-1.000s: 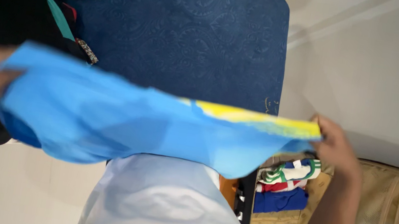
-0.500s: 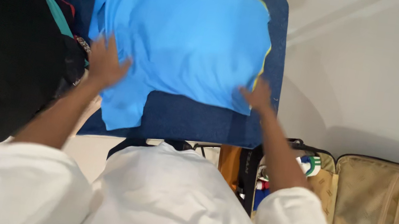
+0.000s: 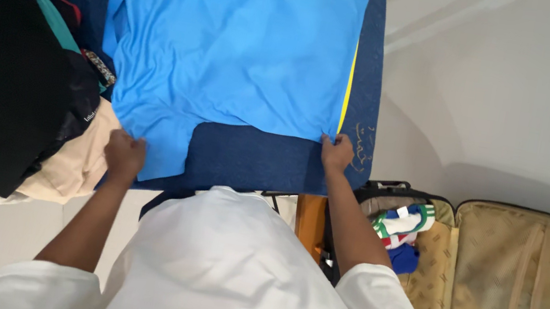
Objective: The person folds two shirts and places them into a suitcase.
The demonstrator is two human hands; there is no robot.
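A light blue shirt (image 3: pixel 234 43) with a yellow side stripe lies spread flat on a dark blue patterned surface (image 3: pixel 252 158). My left hand (image 3: pixel 123 156) pinches the shirt's lower left part, a sleeve that hangs over the near edge. My right hand (image 3: pixel 336 152) grips the shirt's lower right corner by the yellow stripe. Both arms reach forward from my white sleeves.
A heap of black, teal and beige clothes (image 3: pixel 4 79) lies on the left of the surface. An open tan-lined suitcase (image 3: pixel 527 294) sits on the floor at the right, with folded coloured garments (image 3: pixel 404 228) inside. A pale wall (image 3: pixel 524 92) rises beyond it.
One second ago I held the shirt up in the air. It then landed flat on the blue surface, and my hands have slid back to its near corners.
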